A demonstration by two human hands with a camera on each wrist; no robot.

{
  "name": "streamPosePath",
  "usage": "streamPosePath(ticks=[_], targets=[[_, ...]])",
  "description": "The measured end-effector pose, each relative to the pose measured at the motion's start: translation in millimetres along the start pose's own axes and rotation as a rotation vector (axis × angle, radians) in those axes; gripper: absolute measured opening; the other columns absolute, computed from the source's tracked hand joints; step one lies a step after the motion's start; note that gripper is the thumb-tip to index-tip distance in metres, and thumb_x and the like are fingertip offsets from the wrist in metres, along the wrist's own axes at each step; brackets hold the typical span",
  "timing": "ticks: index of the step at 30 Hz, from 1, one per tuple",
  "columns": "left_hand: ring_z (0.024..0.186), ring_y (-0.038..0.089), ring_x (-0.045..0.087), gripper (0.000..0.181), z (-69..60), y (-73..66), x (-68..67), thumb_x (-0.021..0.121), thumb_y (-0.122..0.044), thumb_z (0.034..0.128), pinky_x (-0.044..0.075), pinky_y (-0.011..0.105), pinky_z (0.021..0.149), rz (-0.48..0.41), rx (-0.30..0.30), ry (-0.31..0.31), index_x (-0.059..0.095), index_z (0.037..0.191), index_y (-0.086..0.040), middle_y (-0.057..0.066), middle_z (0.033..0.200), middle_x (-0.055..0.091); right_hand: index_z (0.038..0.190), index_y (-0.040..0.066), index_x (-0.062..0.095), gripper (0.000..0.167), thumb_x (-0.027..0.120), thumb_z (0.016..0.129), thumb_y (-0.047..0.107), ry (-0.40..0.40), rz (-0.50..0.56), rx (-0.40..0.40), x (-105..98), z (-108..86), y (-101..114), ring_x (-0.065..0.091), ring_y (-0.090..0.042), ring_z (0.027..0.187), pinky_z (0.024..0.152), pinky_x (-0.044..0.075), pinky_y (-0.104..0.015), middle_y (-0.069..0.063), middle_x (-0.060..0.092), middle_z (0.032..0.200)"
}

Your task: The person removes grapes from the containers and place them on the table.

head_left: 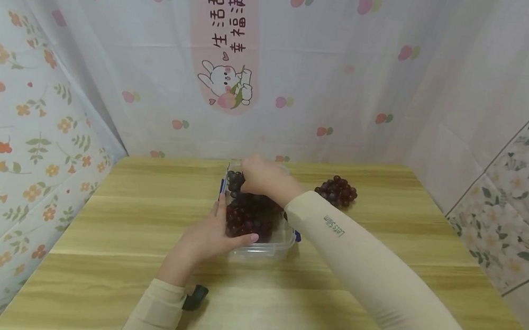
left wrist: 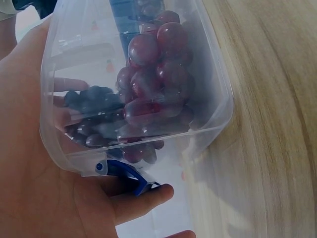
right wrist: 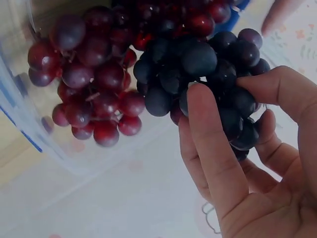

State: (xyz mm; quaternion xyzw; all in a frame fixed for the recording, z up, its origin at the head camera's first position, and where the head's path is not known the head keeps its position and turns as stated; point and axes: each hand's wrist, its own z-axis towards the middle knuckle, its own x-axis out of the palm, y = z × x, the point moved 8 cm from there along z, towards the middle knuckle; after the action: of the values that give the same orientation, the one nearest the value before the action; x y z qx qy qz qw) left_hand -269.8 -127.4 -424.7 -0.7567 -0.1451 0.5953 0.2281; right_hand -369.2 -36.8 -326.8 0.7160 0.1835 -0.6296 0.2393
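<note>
A clear plastic container [head_left: 266,251] with blue clips holds bunches of red grapes [head_left: 244,221] and dark grapes. My left hand [head_left: 205,238] holds it at the near left, the thumb over the rim. In the left wrist view, that hand's palm [left wrist: 69,198] lies against the clear wall [left wrist: 210,119], with fingers by a blue clip [left wrist: 126,173]. At the container's far part, my right hand [head_left: 268,178] grips a bunch of dark grapes [head_left: 235,181]. The right wrist view shows its fingers and thumb round these dark grapes [right wrist: 198,59], beside red grapes [right wrist: 94,74].
Another red grape bunch [head_left: 337,191] lies on the wooden table [head_left: 134,227], right of the container. A dark object [head_left: 196,297] is beside my left wrist. Printed cloth [head_left: 349,77] hangs behind the table, with floral cloth [head_left: 17,152] at the left.
</note>
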Motion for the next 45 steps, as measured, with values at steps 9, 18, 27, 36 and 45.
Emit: streamPosePath(ticks=[9, 18, 27, 36, 45], targets=[[0.150, 0.044, 0.050, 0.145, 1.5, 1.2, 0.8, 0.060, -0.094, 0.0799, 0.056, 0.057, 0.104, -0.001, -0.009, 0.008, -0.016, 0.169, -0.008, 0.021, 0.179, 0.002, 0.105, 0.001, 0.071, 0.026, 0.078, 0.096, 0.026, -0.008, 0.043, 0.052, -23, -3.7, -7, 0.058, -0.018, 0.081, 0.088, 0.062, -0.044, -0.012, 0.070, 0.103], [0.141, 0.046, 0.058, 0.145, 1.9, 1.7, -1.1, 0.059, -0.095, 0.0790, 0.060, 0.056, 0.094, 0.011, -0.025, 0.001, -0.013, 0.170, -0.007, 0.022, 0.178, 0.008, 0.128, -0.005, 0.066, 0.042, 0.077, 0.098, 0.022, -0.055, -0.033, 0.007, -59, -19.1, -5, 0.069, -0.026, 0.107, 0.099, 0.061, -0.038, -0.016, 0.070, 0.122], [0.144, 0.047, 0.056, 0.147, 2.0, 0.9, -0.2, 0.059, -0.097, 0.0770, 0.059, 0.057, 0.100, 0.010, -0.038, 0.002, -0.013, 0.170, -0.008, 0.021, 0.178, 0.011, 0.133, -0.007, 0.064, 0.044, 0.073, 0.099, 0.020, -0.052, -0.081, 0.028, -92, -43.0, -19, 0.066, -0.030, 0.113, 0.102, 0.057, -0.043, -0.022, 0.063, 0.133], [0.147, 0.049, 0.051, 0.146, -0.9, -0.8, -1.2, 0.060, -0.095, 0.0785, 0.056, 0.060, 0.105, 0.009, -0.043, 0.010, -0.015, 0.170, -0.008, 0.022, 0.178, 0.009, 0.105, -0.003, 0.066, 0.020, 0.069, 0.097, 0.014, -0.075, -0.104, 0.067, -115, -73.7, -49, 0.053, -0.024, 0.085, 0.081, 0.051, -0.038, -0.018, 0.063, 0.112], [0.149, 0.049, 0.049, 0.146, -1.2, 0.7, 0.6, 0.059, -0.095, 0.0787, 0.057, 0.058, 0.102, 0.012, -0.036, 0.006, -0.016, 0.169, -0.009, 0.021, 0.179, 0.005, 0.067, 0.010, 0.048, 0.037, 0.071, 0.095, 0.013, -0.133, -0.120, 0.128, -132, -101.8, -85, 0.048, -0.024, 0.077, 0.081, 0.047, -0.040, -0.009, 0.052, 0.084]])
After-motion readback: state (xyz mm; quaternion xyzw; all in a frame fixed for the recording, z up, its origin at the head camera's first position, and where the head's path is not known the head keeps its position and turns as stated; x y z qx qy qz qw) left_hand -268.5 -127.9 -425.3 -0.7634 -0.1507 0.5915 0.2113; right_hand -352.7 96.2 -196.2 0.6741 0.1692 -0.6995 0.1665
